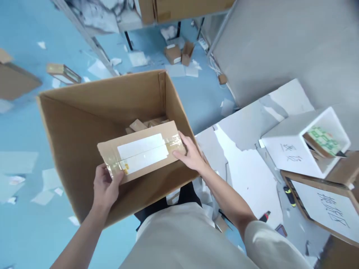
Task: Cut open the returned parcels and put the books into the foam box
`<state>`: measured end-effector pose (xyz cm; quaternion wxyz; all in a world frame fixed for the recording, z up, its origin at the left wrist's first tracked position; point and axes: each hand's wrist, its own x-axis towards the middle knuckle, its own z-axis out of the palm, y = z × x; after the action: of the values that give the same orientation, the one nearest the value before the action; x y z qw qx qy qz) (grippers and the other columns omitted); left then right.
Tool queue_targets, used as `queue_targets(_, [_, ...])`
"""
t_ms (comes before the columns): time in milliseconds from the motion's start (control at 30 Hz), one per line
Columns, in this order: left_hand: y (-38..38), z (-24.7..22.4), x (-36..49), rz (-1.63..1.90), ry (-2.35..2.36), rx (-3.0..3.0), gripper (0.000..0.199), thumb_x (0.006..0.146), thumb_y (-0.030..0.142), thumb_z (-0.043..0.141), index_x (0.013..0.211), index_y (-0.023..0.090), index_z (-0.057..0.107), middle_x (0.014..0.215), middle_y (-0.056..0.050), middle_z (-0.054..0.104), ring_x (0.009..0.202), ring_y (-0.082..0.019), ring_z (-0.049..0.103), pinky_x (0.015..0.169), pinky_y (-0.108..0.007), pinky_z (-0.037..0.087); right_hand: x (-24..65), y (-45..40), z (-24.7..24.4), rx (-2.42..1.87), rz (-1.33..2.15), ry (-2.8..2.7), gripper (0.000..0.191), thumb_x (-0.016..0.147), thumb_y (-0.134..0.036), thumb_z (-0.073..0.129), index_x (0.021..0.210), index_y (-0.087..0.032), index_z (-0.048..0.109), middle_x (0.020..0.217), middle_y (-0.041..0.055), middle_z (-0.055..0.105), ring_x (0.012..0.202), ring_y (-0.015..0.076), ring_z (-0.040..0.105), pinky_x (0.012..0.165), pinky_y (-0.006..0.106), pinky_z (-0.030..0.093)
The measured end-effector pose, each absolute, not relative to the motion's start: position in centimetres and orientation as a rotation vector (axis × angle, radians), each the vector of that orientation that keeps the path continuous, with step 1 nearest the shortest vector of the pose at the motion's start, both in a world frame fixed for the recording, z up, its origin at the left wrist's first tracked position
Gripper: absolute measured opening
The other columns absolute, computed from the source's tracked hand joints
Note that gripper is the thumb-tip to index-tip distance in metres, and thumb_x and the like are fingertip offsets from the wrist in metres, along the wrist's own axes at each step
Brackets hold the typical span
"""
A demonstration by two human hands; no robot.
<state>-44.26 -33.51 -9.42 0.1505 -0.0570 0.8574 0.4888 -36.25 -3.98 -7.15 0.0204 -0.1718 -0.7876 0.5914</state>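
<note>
A flat, long cardboard box [146,151] with a white label and clear tape at both ends is held over a large open carton [75,123]. My left hand [106,183] grips its left end, thumb on top near a small yellow mark. At the opposite end, my right hand [190,153] is closed on the box, with the thumb on its upper face. The box tilts, its right end farther from me. Down in the carton lie several small brown boxes [138,125], partly hidden behind the held one.
To the right, a table [252,179] bears a white bin [291,149] on its side, a hand-lettered sign [328,209] and a red-and-black cutter [264,216]. Small boxes [173,54] and paper scraps litter the blue floor. A metal-framed rack [89,37] stands ahead, beside a grey wall.
</note>
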Motion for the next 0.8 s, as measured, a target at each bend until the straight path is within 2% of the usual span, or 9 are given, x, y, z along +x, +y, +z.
queue_targets(100, [-28.3,-3.4,-40.9,1.492,2.365,-0.004,0.046,0.065,0.041,0.073,0.101,0.023,0.053,0.094,-0.004,0.065,0.081,-0.021,0.065,0.066,-0.032,0.056,-31.1,1.1,-1.0,-0.502,1.702,-2.351,0.071,0.078,-0.049,0.067,0.141,-0.028,0.040,0.137,0.0078,0.050,0.123,0.0278,0.048,0.106,0.046,0.039])
queue_targets(233, [-17.8,-0.8,-36.1,1.694,2.103,0.201,0.051,0.067,0.041,0.074,0.106,0.022,0.048,0.109,-0.006,0.064,0.096,-0.022,0.066,0.079,-0.035,0.057,-24.8,10.2,1.6,-0.593,1.655,-2.185,0.064,0.077,-0.054,0.066,0.131,-0.025,0.048,0.131,0.0079,0.056,0.120,0.0269,0.052,0.105,0.044,0.039])
queue_targets(400, [-5.9,-2.7,-31.1,1.730,1.814,0.246,0.057,0.064,0.038,0.078,0.105,0.020,0.043,0.121,-0.012,0.061,0.110,-0.024,0.062,0.091,-0.039,0.054,-18.8,20.7,0.8,-0.837,1.673,-2.130,0.062,0.071,-0.054,0.068,0.124,-0.024,0.054,0.130,0.0084,0.058,0.116,0.0285,0.055,0.095,0.044,0.047])
queue_targets(633, [2.9,-6.6,-27.7,1.702,1.742,0.217,0.062,0.059,0.031,0.084,0.106,0.019,0.045,0.124,-0.015,0.060,0.114,-0.025,0.060,0.098,-0.040,0.050,-14.9,29.0,-2.9,-1.111,1.716,-2.077,0.058,0.073,-0.046,0.062,0.128,-0.030,0.052,0.131,0.0060,0.056,0.102,0.0260,0.059,0.067,0.039,0.058])
queue_targets(800, [6.2,-11.3,-26.3,1.582,1.774,0.059,0.065,0.059,0.033,0.085,0.109,0.017,0.047,0.126,-0.017,0.058,0.117,-0.027,0.058,0.099,-0.041,0.048,-15.2,32.3,-8.0,-1.271,1.779,-2.066,0.060,0.069,-0.046,0.064,0.126,-0.029,0.054,0.125,0.0055,0.059,0.100,0.0248,0.058,0.069,0.041,0.058])
